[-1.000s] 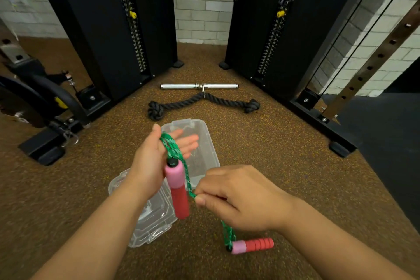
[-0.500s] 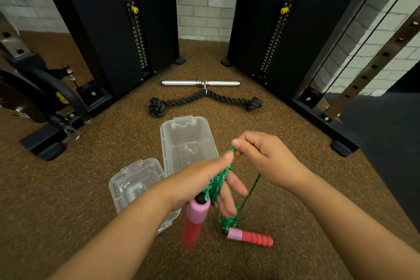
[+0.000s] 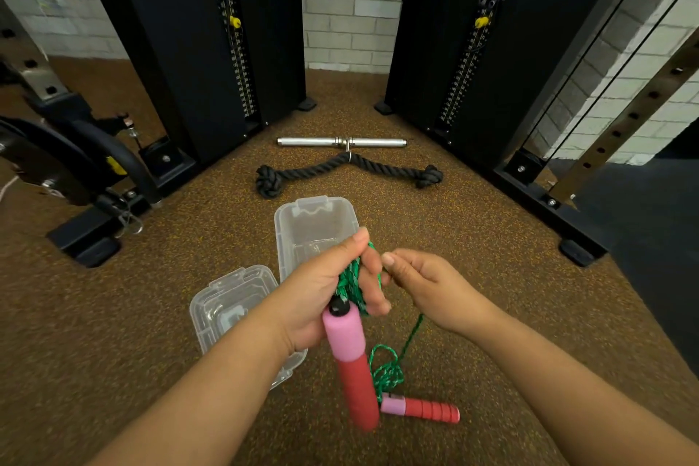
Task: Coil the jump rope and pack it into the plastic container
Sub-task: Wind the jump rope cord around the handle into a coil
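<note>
The green jump rope (image 3: 350,282) is wound in loops around my left hand (image 3: 325,287), which grips it. One pink-and-red handle (image 3: 350,359) hangs down from that hand. My right hand (image 3: 420,286) pinches the free strand close to the left fingers. That strand drops to a small loose pile (image 3: 387,371) on the floor beside the second handle (image 3: 420,409), which lies flat. The clear plastic container (image 3: 314,216) stands open on the floor just beyond my hands. Its clear lid (image 3: 227,299) lies to the left, partly under my left forearm.
A black rope attachment (image 3: 348,170) and a metal bar (image 3: 340,143) lie on the brown speckled floor beyond the container. Black cable machine towers (image 3: 196,49) stand left and right. Other gym gear (image 3: 75,178) sits at left, a dark mat (image 3: 643,238) at right.
My right hand has come down and in toward the left hand, laying another turn of rope around it. The slack on the floor has shrunk; the hanging handle swung nearer the lying one.
</note>
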`<state>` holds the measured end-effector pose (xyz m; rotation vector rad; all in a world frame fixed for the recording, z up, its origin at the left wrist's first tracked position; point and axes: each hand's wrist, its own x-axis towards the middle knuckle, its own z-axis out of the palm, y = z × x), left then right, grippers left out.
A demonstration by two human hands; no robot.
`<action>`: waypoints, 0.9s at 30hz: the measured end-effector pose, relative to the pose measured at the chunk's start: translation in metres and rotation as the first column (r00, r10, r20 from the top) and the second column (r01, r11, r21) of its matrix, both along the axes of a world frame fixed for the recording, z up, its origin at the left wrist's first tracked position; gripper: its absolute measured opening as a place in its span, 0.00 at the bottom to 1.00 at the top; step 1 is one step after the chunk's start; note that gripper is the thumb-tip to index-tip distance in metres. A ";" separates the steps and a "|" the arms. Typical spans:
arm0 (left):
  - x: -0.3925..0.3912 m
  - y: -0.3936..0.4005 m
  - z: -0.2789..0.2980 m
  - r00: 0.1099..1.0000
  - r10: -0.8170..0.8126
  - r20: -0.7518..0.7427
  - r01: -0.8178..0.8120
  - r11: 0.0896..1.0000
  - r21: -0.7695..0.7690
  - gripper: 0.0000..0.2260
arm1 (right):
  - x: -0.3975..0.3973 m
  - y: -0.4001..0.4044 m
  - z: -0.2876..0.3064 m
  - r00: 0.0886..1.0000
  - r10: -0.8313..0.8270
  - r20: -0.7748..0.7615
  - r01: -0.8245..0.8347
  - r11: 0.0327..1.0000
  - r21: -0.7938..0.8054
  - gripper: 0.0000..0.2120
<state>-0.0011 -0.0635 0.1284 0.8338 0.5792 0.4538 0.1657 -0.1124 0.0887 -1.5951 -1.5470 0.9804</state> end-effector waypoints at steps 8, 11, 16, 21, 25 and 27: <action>-0.001 0.016 -0.016 0.980 0.198 -0.006 -0.198 0.980 -0.023 0.18 | -0.009 -0.006 -0.008 0.975 0.121 0.186 -0.101 0.988 -0.113 0.12; -0.002 0.019 -0.020 0.976 0.217 -0.030 -0.218 0.976 -0.011 0.16 | -0.013 -0.008 -0.011 0.957 0.143 0.251 -0.114 0.985 -0.126 0.12; -0.005 0.026 -0.022 0.959 0.281 -0.030 -0.282 0.956 -0.074 0.17 | -0.013 -0.010 -0.014 0.929 0.198 0.312 -0.157 0.976 -0.151 0.10; -0.007 0.031 -0.026 0.960 0.272 -0.059 -0.278 0.949 -0.150 0.27 | -0.017 -0.011 -0.009 0.898 0.246 0.365 -0.211 0.968 -0.133 0.11; -0.007 0.032 -0.031 0.978 0.197 -0.069 -0.204 0.970 -0.130 0.38 | -0.020 -0.012 -0.003 0.871 0.275 0.407 -0.239 0.961 -0.137 0.12; -0.007 0.032 -0.033 0.983 0.157 -0.094 -0.165 0.982 -0.092 0.41 | -0.021 -0.013 0.001 0.861 0.282 0.423 -0.258 0.959 -0.114 0.13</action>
